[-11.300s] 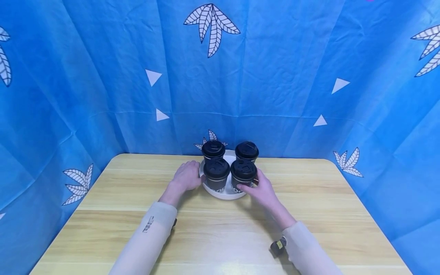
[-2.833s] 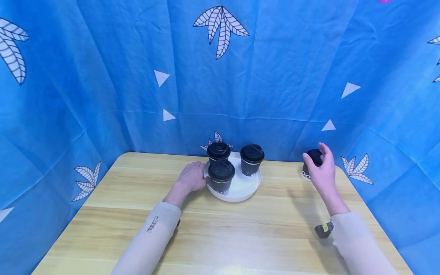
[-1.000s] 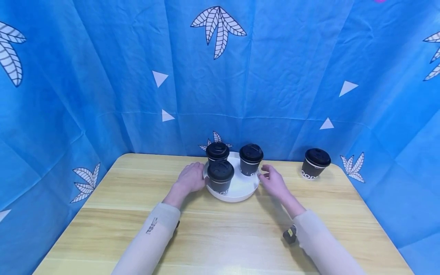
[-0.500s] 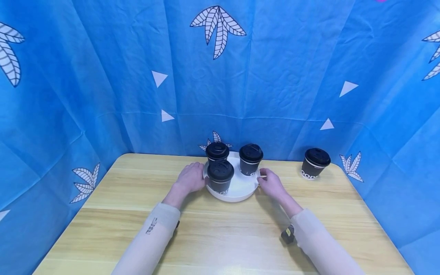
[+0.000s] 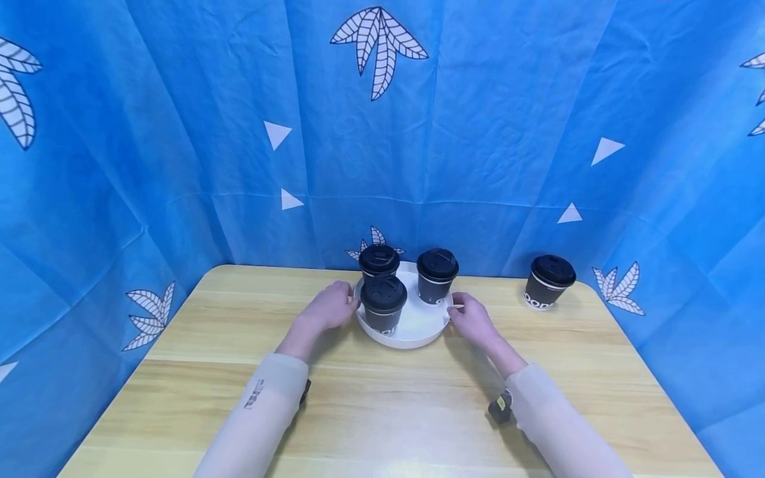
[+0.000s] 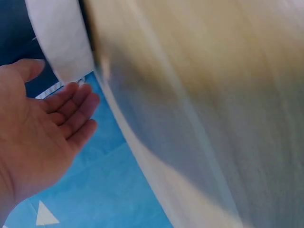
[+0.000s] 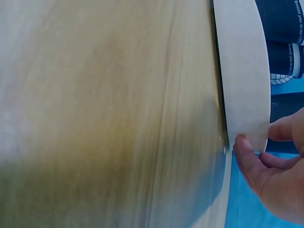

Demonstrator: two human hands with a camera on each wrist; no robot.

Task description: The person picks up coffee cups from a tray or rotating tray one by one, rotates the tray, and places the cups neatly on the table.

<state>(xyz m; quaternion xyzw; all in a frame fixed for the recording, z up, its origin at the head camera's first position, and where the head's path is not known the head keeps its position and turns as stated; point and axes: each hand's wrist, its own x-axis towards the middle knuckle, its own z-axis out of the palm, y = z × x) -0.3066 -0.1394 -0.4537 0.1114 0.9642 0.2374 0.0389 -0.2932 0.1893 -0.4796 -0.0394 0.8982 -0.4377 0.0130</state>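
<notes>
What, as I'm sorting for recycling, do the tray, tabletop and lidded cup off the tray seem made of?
Tray: probably smooth, matte white plastic, with an even wall; coated metal possible.
Tabletop: wood or wood-look laminate, by its pale grain and soft glare.
Cup: likely matte dark paper, with printed white letters.
Its lid: likely black plastic, given the raised shapes.

Blue curtain across upper frame, printed with white leaves, triangles; pale wood-grain table across lower frame.
</notes>
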